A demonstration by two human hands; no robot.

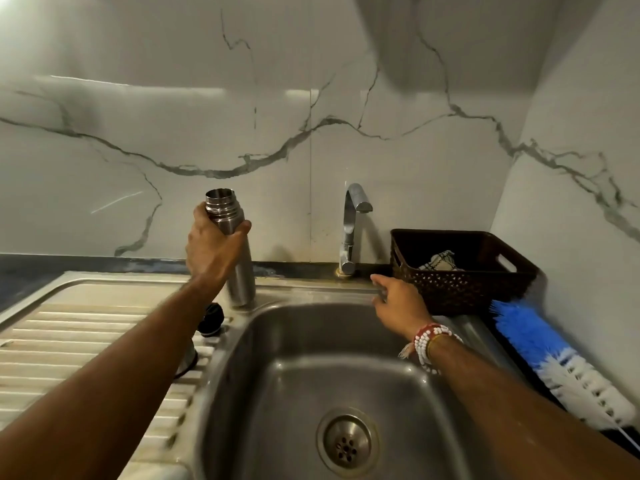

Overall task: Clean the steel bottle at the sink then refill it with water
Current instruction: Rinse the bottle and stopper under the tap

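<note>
**Now: bottle upright at the sink's back-left corner**

The bottle (231, 233) stands with its long axis near vertical, leaning a touch to the left, its open mouth up toward the wall. Its base is at the rim of the sink (294, 341), by the back-left corner; I cannot tell whether it rests there or hangs just clear. The left hand (211, 245) is wrapped round its upper body just under the threaded neck, thumb on the right side.

The right hand (398, 306) reaches to the back rim, near the foot of the tap (351, 230) and just beside the basket (464, 289). Its fingers bend down at the rim. Whether they have anything is not clear from here.

The left forearm covers part of a black cap (211, 320) on the drainboard (86, 341), and most of a round steel thing nearer me, too hidden to name. A cloth (438, 261) in the basket shows only in part. The brush (540, 355) runs off toward the right edge.

The bottle is brushed steel, a slim cylinder with ridged threads. The sink is dull steel with rounded corners and a round drain (346, 443). The drainboard is ribbed. The basket is dark woven plastic; the brush has blue and white bristles. Beads (431, 344) ring the right wrist.
</note>
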